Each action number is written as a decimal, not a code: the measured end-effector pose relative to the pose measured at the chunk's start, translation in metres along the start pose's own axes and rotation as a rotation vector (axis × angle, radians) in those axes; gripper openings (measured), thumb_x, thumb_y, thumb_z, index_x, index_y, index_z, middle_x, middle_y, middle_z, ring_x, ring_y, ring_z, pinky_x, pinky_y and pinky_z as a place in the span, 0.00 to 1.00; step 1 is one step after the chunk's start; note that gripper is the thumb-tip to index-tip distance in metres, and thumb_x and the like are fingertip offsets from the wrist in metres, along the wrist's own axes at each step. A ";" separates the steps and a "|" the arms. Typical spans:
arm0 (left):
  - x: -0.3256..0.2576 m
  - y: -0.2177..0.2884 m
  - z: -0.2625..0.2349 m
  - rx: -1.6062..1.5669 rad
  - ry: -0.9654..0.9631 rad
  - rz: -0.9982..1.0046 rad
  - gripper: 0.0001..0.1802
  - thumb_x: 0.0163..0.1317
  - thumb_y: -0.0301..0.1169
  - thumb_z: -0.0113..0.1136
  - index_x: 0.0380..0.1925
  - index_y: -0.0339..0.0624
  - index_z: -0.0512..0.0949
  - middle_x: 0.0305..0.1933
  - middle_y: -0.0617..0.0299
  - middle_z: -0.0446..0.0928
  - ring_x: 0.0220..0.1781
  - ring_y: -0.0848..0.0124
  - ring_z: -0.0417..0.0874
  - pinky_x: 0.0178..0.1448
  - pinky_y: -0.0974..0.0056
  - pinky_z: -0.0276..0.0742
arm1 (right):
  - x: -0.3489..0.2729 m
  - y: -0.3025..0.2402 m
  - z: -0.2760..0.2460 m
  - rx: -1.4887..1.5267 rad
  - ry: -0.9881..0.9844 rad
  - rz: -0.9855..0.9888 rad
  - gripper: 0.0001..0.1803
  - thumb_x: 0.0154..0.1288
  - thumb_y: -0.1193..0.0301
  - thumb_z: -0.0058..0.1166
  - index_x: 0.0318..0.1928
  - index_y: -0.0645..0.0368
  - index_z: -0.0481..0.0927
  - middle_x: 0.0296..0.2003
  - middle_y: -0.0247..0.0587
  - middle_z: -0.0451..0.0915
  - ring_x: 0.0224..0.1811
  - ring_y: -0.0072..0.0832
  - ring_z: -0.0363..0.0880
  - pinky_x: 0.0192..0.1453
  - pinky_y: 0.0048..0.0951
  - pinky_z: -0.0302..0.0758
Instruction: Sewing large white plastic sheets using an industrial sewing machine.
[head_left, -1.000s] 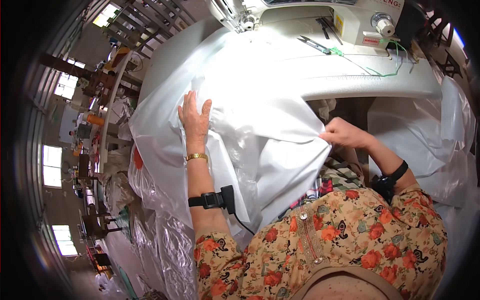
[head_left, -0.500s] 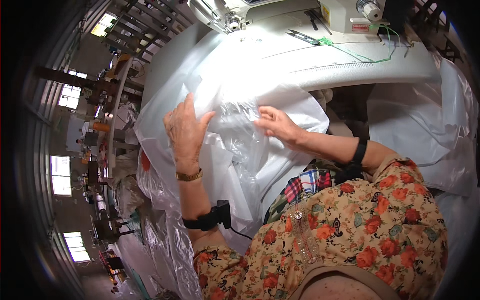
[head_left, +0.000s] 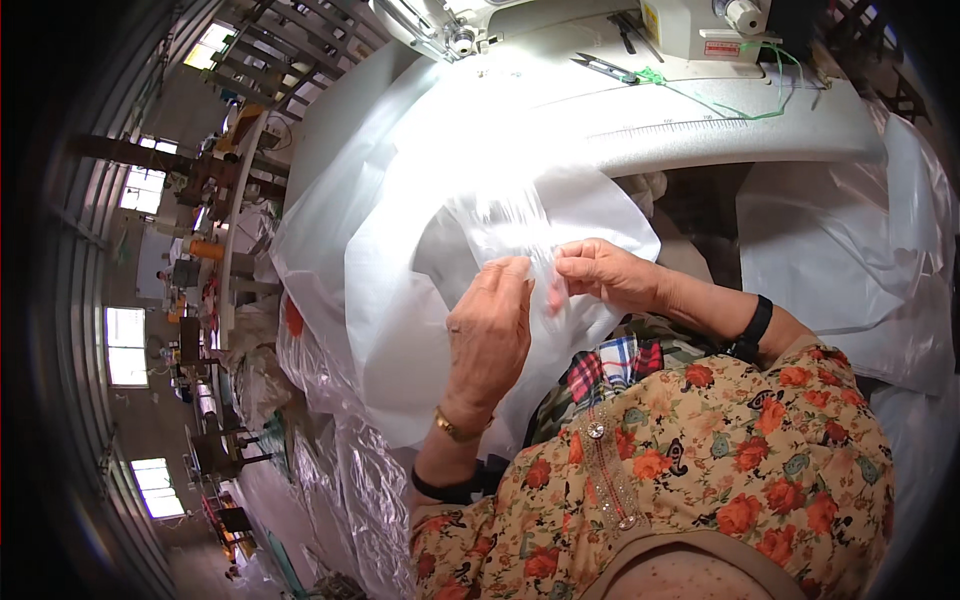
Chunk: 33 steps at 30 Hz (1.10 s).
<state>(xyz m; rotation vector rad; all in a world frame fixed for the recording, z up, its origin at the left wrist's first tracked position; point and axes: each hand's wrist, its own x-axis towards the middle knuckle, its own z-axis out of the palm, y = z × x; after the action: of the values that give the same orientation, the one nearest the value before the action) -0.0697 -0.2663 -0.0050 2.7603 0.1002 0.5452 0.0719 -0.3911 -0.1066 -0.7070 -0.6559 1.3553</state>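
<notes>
White plastic sheeting (head_left: 390, 300) spills over the front of the sewing machine's table into my lap. A strip of clear, crinkled plastic film (head_left: 507, 222) runs down its middle. My left hand (head_left: 490, 330) pinches the film's near part, fingertips pressed together. Close beside it on the right, my right hand (head_left: 610, 275) also grips the film between thumb and fingers. A small pinkish patch shows through the film under the right fingers. The sewing machine's needle area (head_left: 462, 42) stands beyond both hands, apart from them.
Thread snips (head_left: 607, 69) and green thread (head_left: 735, 108) lie on the machine bed (head_left: 640, 140). More plastic sheeting (head_left: 815, 260) hangs at the right. Crinkled clear plastic (head_left: 335, 480) is heaped at the lower left. Cluttered work tables (head_left: 240, 210) stand farther left.
My left hand has moved right and nearer to me, from lying spread on the sheet to pinching the film. My right hand has come slightly nearer and closed. The sheeting has shifted and opened into a curve.
</notes>
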 end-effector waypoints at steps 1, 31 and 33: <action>-0.006 -0.003 0.005 -0.049 -0.026 -0.135 0.12 0.65 0.28 0.58 0.44 0.32 0.75 0.42 0.46 0.78 0.40 0.57 0.83 0.41 0.58 0.77 | -0.001 0.000 0.001 0.015 -0.042 0.007 0.20 0.72 0.54 0.51 0.47 0.61 0.77 0.33 0.40 0.83 0.37 0.27 0.83 0.51 0.31 0.78; -0.073 -0.066 -0.025 -0.739 0.138 -0.807 0.10 0.66 0.30 0.60 0.27 0.40 0.74 0.26 0.71 0.72 0.31 0.84 0.70 0.38 0.75 0.67 | 0.026 -0.014 0.054 -0.100 -0.095 0.088 0.28 0.67 0.54 0.59 0.57 0.62 0.74 0.39 0.38 0.81 0.35 0.20 0.77 0.38 0.22 0.73; -0.072 -0.068 -0.028 -0.704 0.146 -0.799 0.09 0.66 0.29 0.60 0.27 0.39 0.74 0.27 0.71 0.72 0.30 0.83 0.69 0.38 0.75 0.67 | 0.026 -0.005 0.052 -0.138 -0.065 0.021 0.18 0.69 0.61 0.58 0.46 0.65 0.79 0.28 0.35 0.80 0.30 0.19 0.78 0.33 0.20 0.73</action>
<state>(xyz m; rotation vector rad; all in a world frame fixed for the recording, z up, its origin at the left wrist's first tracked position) -0.1476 -0.2029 -0.0287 1.7873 0.8235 0.4328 0.0371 -0.3621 -0.0693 -0.7846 -0.8011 1.3665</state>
